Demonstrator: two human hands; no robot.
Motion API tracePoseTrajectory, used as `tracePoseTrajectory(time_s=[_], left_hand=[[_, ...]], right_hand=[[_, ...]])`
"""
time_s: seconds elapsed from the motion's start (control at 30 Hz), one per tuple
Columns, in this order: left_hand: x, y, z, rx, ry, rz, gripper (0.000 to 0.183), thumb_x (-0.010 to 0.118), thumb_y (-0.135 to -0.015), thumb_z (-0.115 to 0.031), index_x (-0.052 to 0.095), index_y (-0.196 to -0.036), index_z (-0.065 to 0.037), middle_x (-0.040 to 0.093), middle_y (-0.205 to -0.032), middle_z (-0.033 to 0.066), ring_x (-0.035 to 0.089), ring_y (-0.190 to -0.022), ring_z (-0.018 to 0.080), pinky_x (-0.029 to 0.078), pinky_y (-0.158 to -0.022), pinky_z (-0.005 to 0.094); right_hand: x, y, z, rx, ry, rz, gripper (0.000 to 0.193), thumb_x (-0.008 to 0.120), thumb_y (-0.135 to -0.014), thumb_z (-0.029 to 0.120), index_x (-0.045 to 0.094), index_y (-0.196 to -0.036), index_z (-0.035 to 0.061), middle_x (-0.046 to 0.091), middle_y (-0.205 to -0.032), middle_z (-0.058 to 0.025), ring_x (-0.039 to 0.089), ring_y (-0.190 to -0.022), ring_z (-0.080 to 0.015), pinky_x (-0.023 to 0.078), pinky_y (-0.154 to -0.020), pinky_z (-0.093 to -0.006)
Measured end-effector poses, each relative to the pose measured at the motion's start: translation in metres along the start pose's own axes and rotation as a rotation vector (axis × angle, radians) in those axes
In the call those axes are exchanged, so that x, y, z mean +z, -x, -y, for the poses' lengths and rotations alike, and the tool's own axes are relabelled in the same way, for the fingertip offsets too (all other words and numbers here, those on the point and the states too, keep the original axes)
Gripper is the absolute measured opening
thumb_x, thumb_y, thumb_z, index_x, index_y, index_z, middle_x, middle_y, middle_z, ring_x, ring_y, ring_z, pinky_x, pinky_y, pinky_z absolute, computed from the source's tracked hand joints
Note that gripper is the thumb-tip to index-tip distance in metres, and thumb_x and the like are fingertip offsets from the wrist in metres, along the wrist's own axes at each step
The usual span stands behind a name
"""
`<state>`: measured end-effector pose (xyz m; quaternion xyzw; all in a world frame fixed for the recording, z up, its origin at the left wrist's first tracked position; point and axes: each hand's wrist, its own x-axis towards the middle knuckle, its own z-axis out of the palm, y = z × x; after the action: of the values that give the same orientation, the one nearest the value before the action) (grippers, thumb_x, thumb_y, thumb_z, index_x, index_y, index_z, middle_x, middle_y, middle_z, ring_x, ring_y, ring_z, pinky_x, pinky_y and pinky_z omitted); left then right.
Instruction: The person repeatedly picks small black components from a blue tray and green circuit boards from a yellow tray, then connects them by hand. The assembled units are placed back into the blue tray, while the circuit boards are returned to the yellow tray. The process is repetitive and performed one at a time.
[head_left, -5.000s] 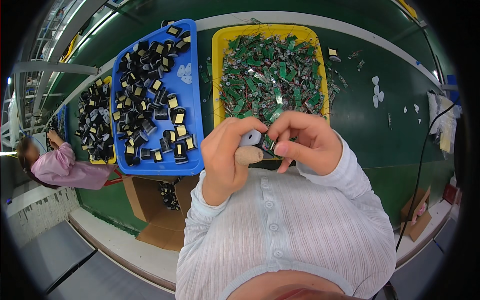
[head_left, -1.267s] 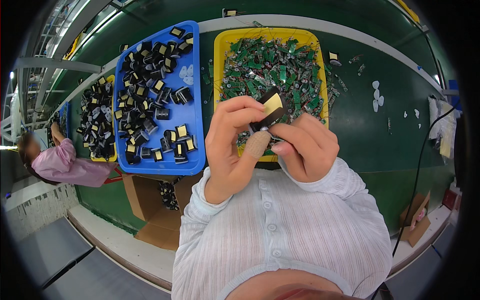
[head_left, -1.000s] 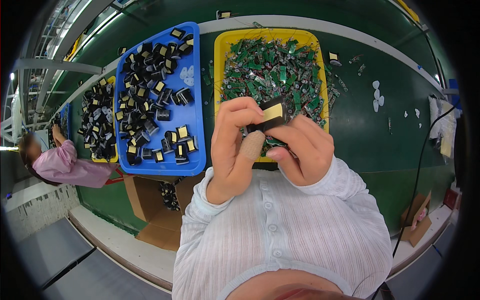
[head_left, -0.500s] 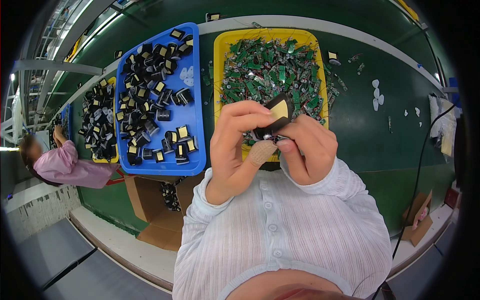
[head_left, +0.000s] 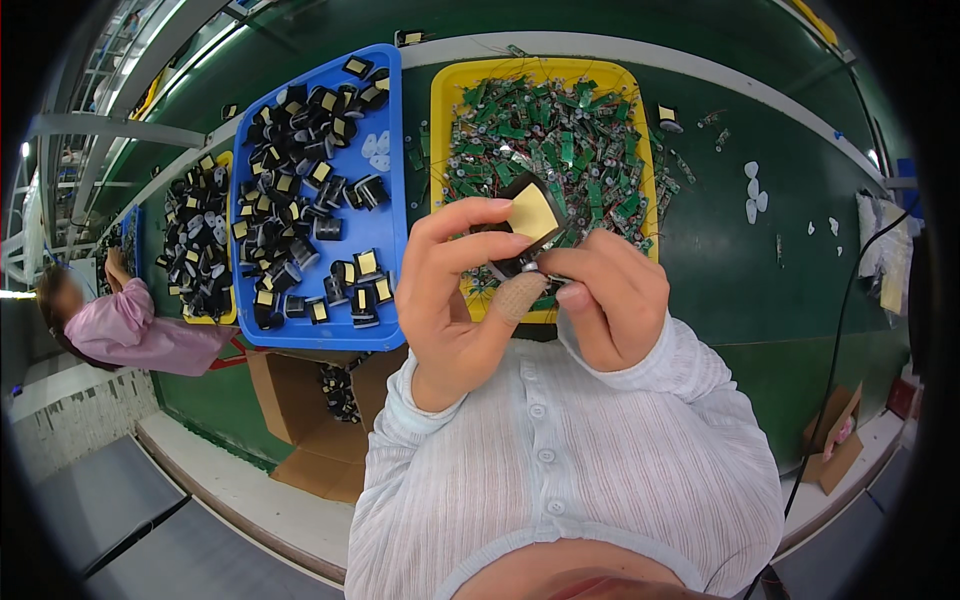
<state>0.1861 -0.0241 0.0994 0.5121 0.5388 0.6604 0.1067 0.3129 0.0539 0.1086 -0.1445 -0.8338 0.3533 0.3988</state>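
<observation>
My left hand (head_left: 448,295) grips a black plastic housing (head_left: 535,213) with a pale yellow pad on its upper face. Its thumb, wrapped in a tan bandage, presses the housing's lower end. My right hand (head_left: 612,300) is closed in a pinch at that same end, beside a small silvery round part. What lies between its fingertips is hidden. Both hands are over the near part of a yellow tray (head_left: 440,110), which is heaped with small green circuit boards (head_left: 545,135) with thin wires.
A blue tray (head_left: 388,240) of similar black housings stands to the left; another yellow tray (head_left: 232,300) lies beyond it. White pieces (head_left: 753,190) and a plastic bag (head_left: 882,245) lie right. A cardboard box (head_left: 285,400) sits below. A co-worker in pink (head_left: 150,325) works far left.
The housing has shifted slightly left and turned, so its yellow pad shows more fully. My left fingers have moved left along with it; the right hand has barely moved.
</observation>
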Motion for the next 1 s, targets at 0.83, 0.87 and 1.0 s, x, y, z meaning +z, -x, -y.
tracePoseTrajectory(time_s=[0.83,0.87,1.0], left_hand=[[-0.0059,0.0006,-0.0043,-0.031,0.18,0.098,0.02,0.064,-0.07,-0.003,0.057,-0.087,0.003,0.053,-0.101,0.0158,0.052,-0.099,0.0287,0.042,-0.083,0.0348],[-0.0062,0.0006,-0.0047,-0.031,0.182,0.109,0.019,0.063,-0.071,-0.003,0.056,-0.087,0.003,0.053,-0.101,0.0157,0.052,-0.099,0.0286,0.042,-0.083,0.0348],[-0.006,0.0015,-0.005,-0.03,0.171,0.142,0.017,0.06,-0.073,-0.004,0.054,-0.087,0.003,0.052,-0.098,0.0156,0.051,-0.096,0.0283,0.041,-0.081,0.0342]], right_hand=[[0.0028,0.0022,0.0001,-0.002,-0.137,0.06,0.009,0.055,-0.077,0.005,0.058,-0.083,-0.0006,0.054,-0.07,-0.011,0.052,-0.058,-0.0265,0.042,-0.051,-0.0321],[0.0032,0.0026,-0.0002,-0.015,-0.139,0.055,0.009,0.055,-0.077,0.005,0.058,-0.083,-0.0006,0.054,-0.07,-0.0109,0.052,-0.058,-0.0264,0.042,-0.051,-0.0322],[0.0022,0.0028,0.003,-0.047,-0.088,0.064,0.009,0.056,-0.077,0.005,0.058,-0.084,-0.0004,0.053,-0.07,-0.0107,0.052,-0.057,-0.0264,0.042,-0.049,-0.0325]])
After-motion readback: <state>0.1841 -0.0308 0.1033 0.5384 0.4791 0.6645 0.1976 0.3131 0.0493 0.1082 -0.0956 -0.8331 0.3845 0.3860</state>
